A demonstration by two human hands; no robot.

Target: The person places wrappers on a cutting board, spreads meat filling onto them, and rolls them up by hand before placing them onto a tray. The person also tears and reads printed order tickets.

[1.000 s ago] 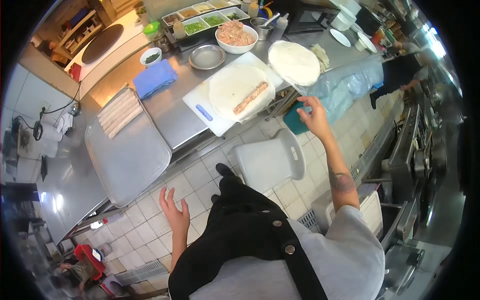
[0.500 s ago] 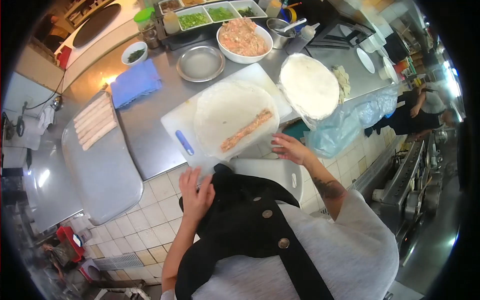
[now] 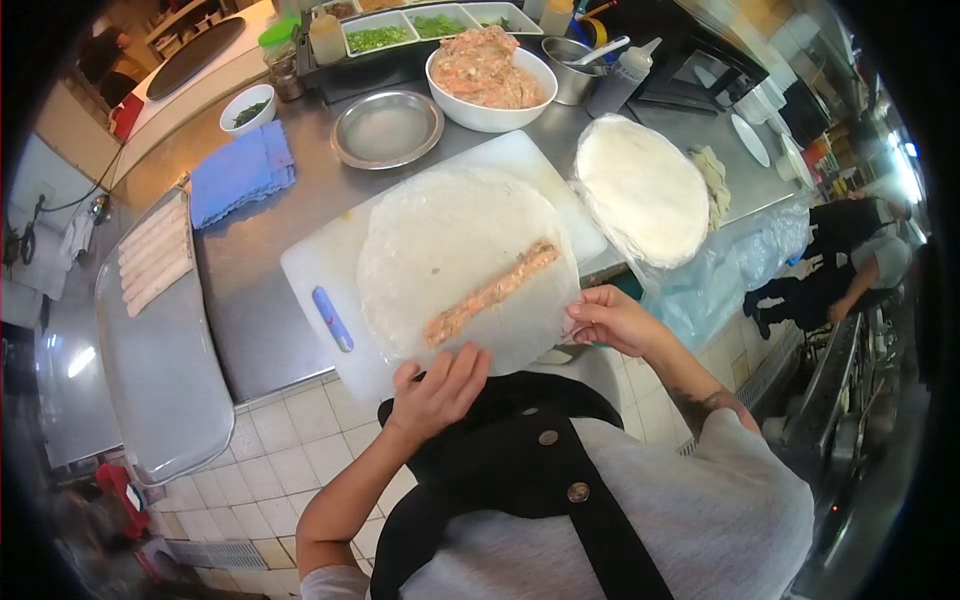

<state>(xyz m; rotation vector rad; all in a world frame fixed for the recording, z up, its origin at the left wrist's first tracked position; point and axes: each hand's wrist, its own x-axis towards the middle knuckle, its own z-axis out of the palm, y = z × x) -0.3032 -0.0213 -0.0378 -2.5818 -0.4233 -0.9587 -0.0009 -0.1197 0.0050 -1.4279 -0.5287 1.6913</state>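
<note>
Wrapper: a round, translucent wrapper (image 3: pixel 440 240) lies flat on the white cutting board (image 3: pixel 325 260); all clocks below centre on it.
Filling: a pinkish strip of filling (image 3: pixel 490 293) slants across it from 7 to 3 o'clock.
Left hand: left hand (image 3: pixel 440 390) at 6 o'clock, fingers bent, fingertips at the near edge; cannot tell whether they pinch it.
Right hand: right hand (image 3: pixel 622 322) at 4 o'clock, thumb and forefinger closed together on the wrapper's edge.
Around: stacked rounds (image 3: pixel 643 190) at 2; mince bowl (image 3: pixel 488 118) at 12; metal dish (image 3: pixel 388 130) at 11; tray (image 3: pixel 165 400) with pale rolls (image 3: pixel 155 255) at 9.
</note>
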